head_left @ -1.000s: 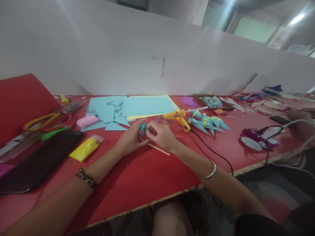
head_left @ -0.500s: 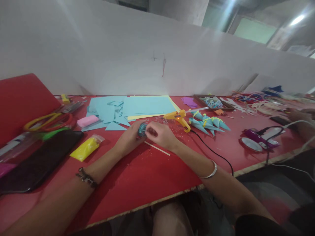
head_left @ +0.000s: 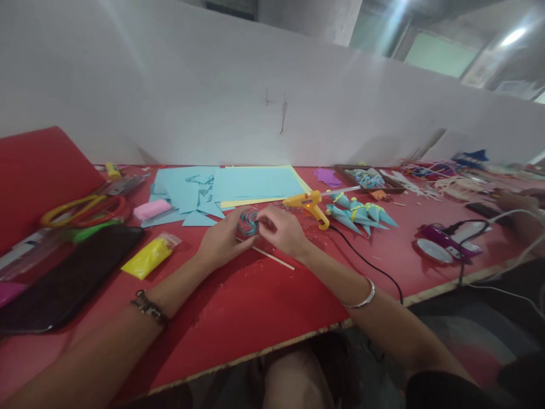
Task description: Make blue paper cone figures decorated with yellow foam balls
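A loose spiral coil of thin blue-green strip (head_left: 249, 222), like a quilling coil, sits between my two hands above the red table. My left hand (head_left: 221, 238) curves round its left side, thumb below and fingers above. On the coil's right side, the fingers of my right hand (head_left: 279, 230) are pinched together at its inner end. Just below my hands a thin white stick (head_left: 275, 258) lies on the table. To the right of them a yellow glue gun (head_left: 313, 207) rests on its side, near several blue paper cones (head_left: 360, 213) with yellow trim.
Blue paper sheets (head_left: 259, 184) and cut pieces lie at the back. On the left are a yellow clay packet (head_left: 149, 257), a pink block (head_left: 152, 210), a black phone-like slab (head_left: 68, 278) and scissors (head_left: 76, 210). A purple device (head_left: 451, 243) with cables stands right, near another person's hand (head_left: 517, 204).
The coil has loosened and its spiral now shows more widely. My left thumb has moved down and away from the fingers, while my right hand has shifted only slightly.
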`<state>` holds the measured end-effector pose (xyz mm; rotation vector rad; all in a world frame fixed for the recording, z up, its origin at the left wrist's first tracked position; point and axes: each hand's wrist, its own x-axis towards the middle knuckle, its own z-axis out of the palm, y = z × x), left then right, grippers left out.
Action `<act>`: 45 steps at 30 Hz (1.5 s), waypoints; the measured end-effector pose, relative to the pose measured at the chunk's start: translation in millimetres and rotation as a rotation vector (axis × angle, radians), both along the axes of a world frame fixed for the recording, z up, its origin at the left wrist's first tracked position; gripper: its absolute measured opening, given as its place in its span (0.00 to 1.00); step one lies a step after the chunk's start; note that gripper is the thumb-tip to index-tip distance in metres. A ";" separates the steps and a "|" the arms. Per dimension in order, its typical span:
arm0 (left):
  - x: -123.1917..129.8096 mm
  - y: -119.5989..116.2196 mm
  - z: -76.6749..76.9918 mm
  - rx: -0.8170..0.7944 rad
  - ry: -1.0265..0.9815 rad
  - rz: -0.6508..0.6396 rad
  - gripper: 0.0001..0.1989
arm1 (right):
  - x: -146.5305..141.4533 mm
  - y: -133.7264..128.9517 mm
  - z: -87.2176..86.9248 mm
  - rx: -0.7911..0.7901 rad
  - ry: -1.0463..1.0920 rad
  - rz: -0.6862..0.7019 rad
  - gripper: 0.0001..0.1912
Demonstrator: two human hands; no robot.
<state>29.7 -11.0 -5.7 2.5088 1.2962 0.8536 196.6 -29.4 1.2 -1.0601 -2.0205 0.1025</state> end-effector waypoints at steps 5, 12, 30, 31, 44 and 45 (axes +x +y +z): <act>-2.2 -1.9 3.4 0.064 0.052 0.076 0.37 | -1.4 -1.0 -0.2 -0.002 0.013 -0.029 0.03; -2.6 -1.6 5.4 0.258 -0.031 -0.066 0.36 | -1.5 -2.3 1.4 0.008 0.004 -0.017 0.02; -7.0 -1.1 9.7 0.848 -0.003 0.006 0.03 | -4.3 -6.3 2.7 0.027 -0.060 -0.049 0.04; -7.2 -1.2 10.0 0.856 0.006 0.018 0.03 | -4.2 -6.2 2.7 0.022 -0.062 -0.049 0.04; -7.2 -2.0 11.1 0.836 0.012 0.020 0.05 | -3.8 -6.6 3.6 -0.008 -0.078 -0.028 0.05; -6.8 -2.2 11.5 0.832 0.011 0.019 0.05 | -3.9 -6.5 3.4 -0.012 -0.079 -0.028 0.05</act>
